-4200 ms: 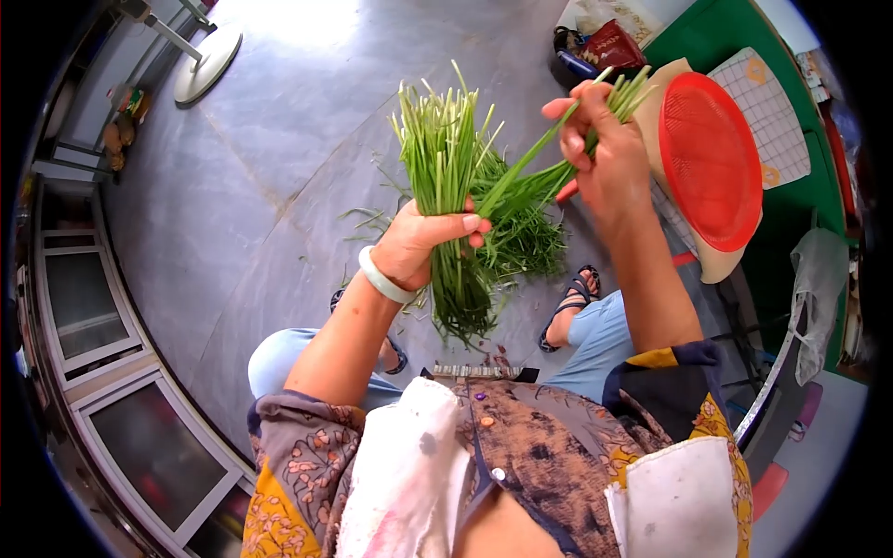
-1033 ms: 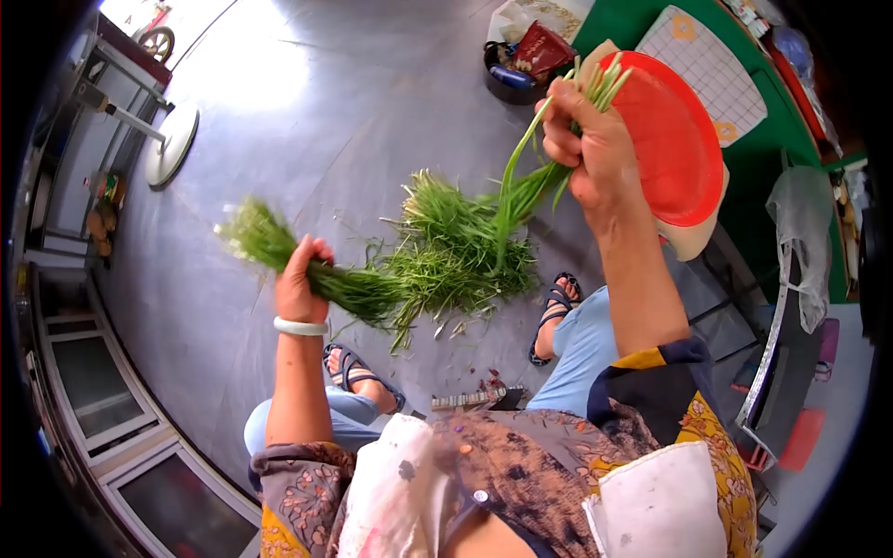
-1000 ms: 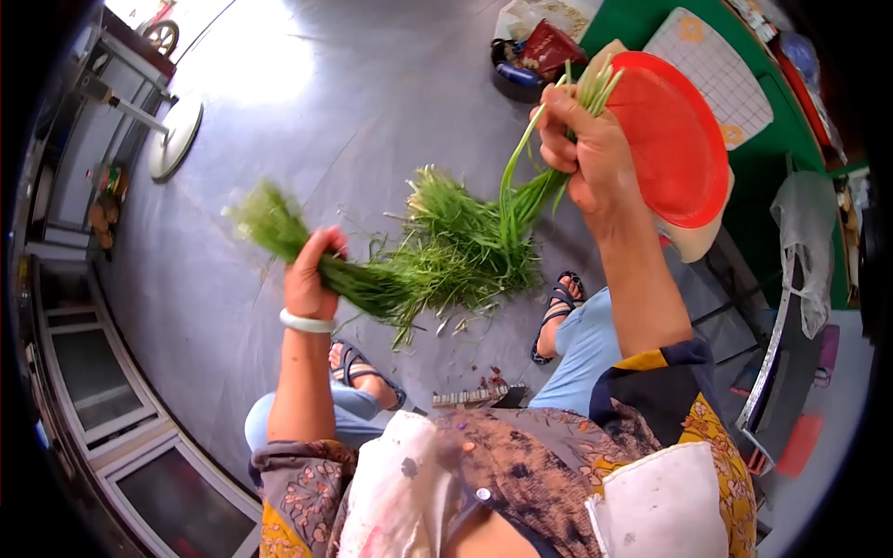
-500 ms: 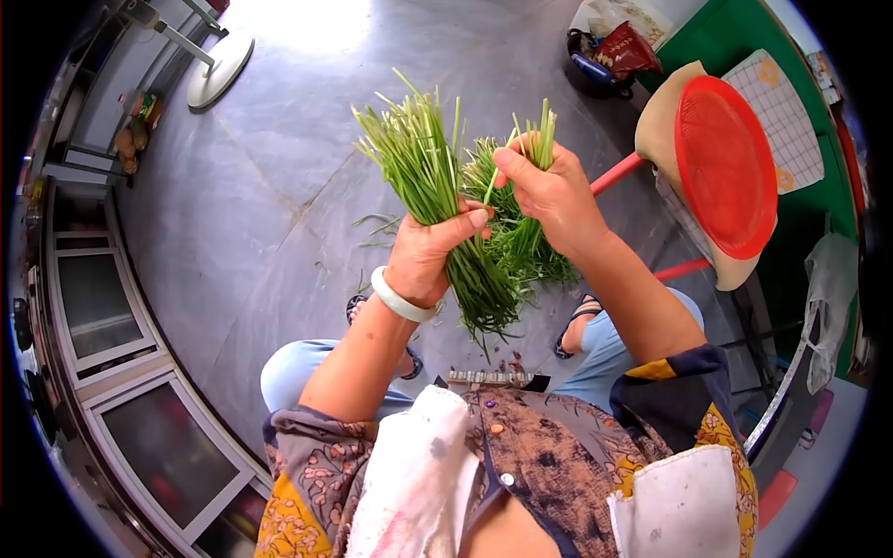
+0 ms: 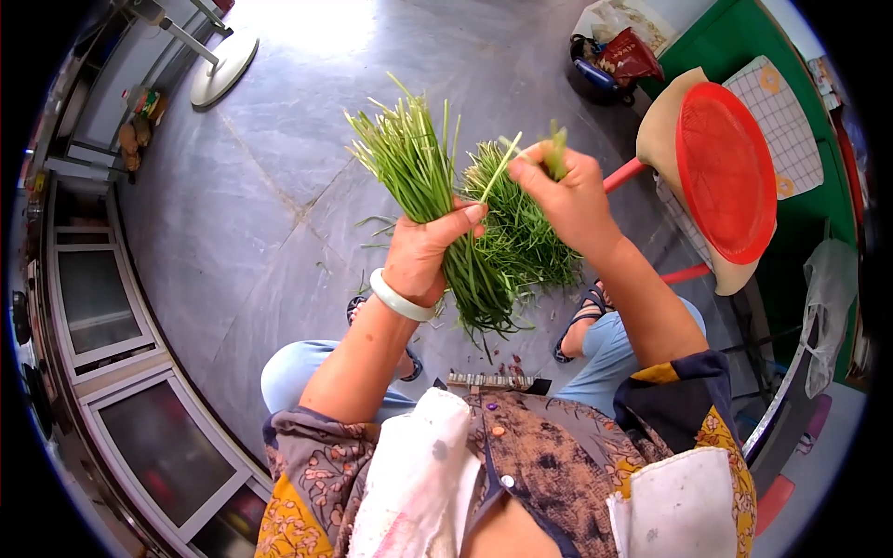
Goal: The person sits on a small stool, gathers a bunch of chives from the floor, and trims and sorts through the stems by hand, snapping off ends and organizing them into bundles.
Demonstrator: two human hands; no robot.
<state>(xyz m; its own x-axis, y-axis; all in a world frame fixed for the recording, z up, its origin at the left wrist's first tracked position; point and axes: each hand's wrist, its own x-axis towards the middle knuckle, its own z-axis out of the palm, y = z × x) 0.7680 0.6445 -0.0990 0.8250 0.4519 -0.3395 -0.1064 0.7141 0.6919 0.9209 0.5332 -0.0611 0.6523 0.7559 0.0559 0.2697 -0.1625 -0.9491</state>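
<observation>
My left hand [image 5: 423,249] is wrapped round a thick bunch of chives [image 5: 409,158], pale cut ends up and green leaves hanging below. A single chive stalk [image 5: 500,169] slants out from beside my left thumb towards my right fingertips. My right hand [image 5: 579,205] is closed, with a few short stalk ends, smeared by motion, sticking up from its fingers. I cannot tell whether its fingertips touch the slanting stalk. Below and between my hands a pile of chives [image 5: 530,237] lies on the floor.
A red plastic stool [image 5: 726,172] with a tan cover stands at the right, by a green surface [image 5: 693,51]. Dark bags [image 5: 600,74] lie at the upper right. A round white stand base [image 5: 225,70] is at the upper left, and glass-fronted cabinets [image 5: 153,446] line the left.
My right hand has turned and shifted slightly right and down. Fewer leaves show below it, uncovering more of the floor pile. My left hand and its bunch have barely moved.
</observation>
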